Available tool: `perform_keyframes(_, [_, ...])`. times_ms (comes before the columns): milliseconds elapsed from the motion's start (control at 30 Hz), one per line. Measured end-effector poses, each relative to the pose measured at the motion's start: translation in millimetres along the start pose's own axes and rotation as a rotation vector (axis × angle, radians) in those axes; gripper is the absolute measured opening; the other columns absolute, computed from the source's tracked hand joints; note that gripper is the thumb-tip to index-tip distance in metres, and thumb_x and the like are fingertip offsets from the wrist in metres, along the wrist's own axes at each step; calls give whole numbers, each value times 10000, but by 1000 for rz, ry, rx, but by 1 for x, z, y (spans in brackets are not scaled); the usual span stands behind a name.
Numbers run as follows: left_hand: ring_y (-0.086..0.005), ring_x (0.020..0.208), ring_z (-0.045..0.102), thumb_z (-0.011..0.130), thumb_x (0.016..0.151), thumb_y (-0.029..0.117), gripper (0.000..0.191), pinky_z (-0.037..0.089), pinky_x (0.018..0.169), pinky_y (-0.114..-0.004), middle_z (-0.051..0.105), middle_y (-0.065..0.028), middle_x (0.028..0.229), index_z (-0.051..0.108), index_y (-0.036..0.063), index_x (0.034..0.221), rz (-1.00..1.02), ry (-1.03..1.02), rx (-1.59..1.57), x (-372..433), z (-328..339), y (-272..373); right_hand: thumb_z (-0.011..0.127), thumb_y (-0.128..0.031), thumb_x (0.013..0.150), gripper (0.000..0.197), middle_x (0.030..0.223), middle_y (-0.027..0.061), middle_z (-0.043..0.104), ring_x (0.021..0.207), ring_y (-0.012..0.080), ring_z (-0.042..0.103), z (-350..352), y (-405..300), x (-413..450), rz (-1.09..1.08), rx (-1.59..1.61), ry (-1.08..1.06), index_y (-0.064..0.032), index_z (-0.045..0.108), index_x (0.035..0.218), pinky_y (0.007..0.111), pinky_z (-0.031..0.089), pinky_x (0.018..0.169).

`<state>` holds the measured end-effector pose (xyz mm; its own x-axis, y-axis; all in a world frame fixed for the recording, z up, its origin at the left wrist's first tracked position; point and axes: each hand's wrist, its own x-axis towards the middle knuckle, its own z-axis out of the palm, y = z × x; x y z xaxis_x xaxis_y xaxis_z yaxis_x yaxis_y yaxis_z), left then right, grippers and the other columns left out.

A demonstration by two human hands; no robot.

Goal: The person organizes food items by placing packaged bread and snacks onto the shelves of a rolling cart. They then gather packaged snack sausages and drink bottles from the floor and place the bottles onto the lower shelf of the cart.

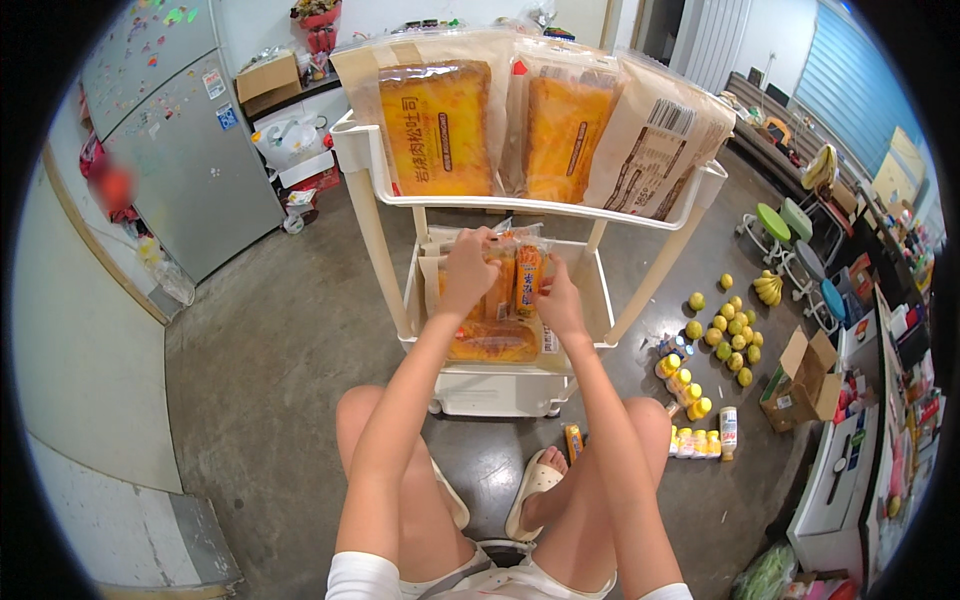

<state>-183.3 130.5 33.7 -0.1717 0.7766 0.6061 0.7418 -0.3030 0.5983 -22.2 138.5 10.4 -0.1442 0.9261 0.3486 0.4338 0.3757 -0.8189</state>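
Note:
Both hands reach into the middle shelf of a white plastic trolley [609,300]. My left hand [471,271], fingers bent, touches the packets of bread standing there; whether it grips one is hidden. My right hand [559,300] is at the right edge of a narrow orange snack packet [528,277], which stands upright; its grip cannot be made out. In front of them lies a packaged toast [493,342]. Above, the top basket [540,204] holds a large toast packet [435,135], another toast packet [566,135] and a packet turned back side out [652,142].
On the floor at right are round yellow-green fruits [738,342], bananas [768,288], yellow-capped bottles [681,384], a white bottle [728,433] and an open cardboard box [802,381]. An orange packet [574,442] lies near my right foot. A grey refrigerator [187,150] stands at left.

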Motion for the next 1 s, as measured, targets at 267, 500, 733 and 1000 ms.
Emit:
perform_keyframes(267, [-149,598,505,658,598,-30,320,442,587,-262,507,-78,821,517,43,876,-29,-70,-117,-3,-5,4,652,-4,612,689,819,99,586,778,180,571,3,20,3,82,118,-90,-8,352,1232,278,454,696])
perform_keyframes(500, [-149,597,503,652,598,-34,310,441,588,-261,510,-78,828,499,47,856,-95,-101,-202,-11,-9,-1,679,-2,564,670,766,106,591,717,184,577,12,26,0,82,139,-65,4,407,1176,289,458,665])
perform_keyframes(733, [-173,638,537,645,610,-18,288,444,599,-274,534,-89,817,512,49,856,-41,-136,-95,-14,-12,4,673,6,569,568,771,84,596,691,158,572,12,30,2,184,241,-121,24,481,1103,271,460,633])
perform_keyframes(1000, [-286,813,548,618,638,62,279,441,688,-357,552,-125,888,530,45,902,-29,-146,-45,-19,-14,5,613,33,626,489,771,65,557,711,125,537,9,19,0,134,207,-229,49,461,1091,240,442,617])
